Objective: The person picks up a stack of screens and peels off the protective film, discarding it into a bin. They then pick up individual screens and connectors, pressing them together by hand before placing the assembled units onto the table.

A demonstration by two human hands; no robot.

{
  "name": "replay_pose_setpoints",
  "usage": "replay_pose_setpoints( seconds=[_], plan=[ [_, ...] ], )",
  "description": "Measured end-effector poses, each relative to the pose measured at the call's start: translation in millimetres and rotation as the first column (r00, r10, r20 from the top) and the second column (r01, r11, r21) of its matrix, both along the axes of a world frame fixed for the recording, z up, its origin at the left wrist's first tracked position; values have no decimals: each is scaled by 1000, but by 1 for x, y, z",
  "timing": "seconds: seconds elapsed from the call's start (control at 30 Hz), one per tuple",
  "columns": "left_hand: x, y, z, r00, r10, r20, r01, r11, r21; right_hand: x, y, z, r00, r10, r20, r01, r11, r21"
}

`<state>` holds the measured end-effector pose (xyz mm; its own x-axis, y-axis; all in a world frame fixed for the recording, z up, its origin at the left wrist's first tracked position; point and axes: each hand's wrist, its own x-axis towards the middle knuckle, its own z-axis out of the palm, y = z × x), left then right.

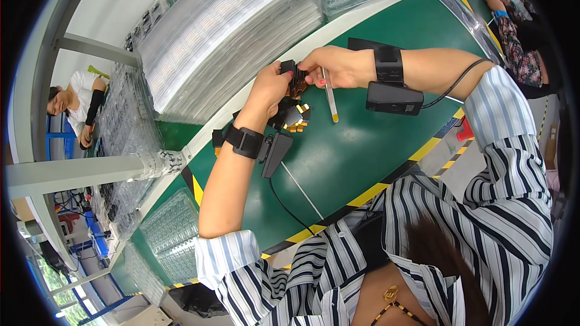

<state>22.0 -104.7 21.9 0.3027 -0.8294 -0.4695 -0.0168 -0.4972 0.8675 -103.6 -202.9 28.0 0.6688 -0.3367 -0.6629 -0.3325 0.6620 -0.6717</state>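
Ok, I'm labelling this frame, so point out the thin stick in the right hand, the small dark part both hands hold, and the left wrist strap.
thin stick (329,98), head view, mid-shaft below the right hand.
small dark part (294,78), head view, its middle between the fingertips.
left wrist strap (244,141), head view, the band's top face.

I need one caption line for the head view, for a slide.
Two hands, left and right, hold a small black part over a green bench; the right also holds a thin stick.

I sit at a green workbench edged with yellow-black tape; clear tray stacks rise far left (grey frame posts beside them).
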Motion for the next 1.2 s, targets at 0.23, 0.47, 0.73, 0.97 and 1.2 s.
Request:
replay_pose_setpoints(
  seconds=[0.23,0.47,0.73,0.97,1.2],
  plan=[
    [2,2,0,998,22,-60,-23,1000,-11,1,0,-14,994,-79,73,71,991,112],
    [1,6,-4,955,152,-254,-190,973,-131,9,-5,-16,998,44,48,-41,997,-62],
    [-12,2,-20,715,232,-660,-499,830,-249,16,-15,-16,952,255,-168,-304,763,-570],
    [-19,-4,-23,586,250,-771,-613,759,-219,7,-8,-11,904,359,-232,-315,192,-929],
    [-28,-4,-18,409,338,-847,-729,680,-81,1,5,3,948,318,23,-29,158,-987]
  ],
)
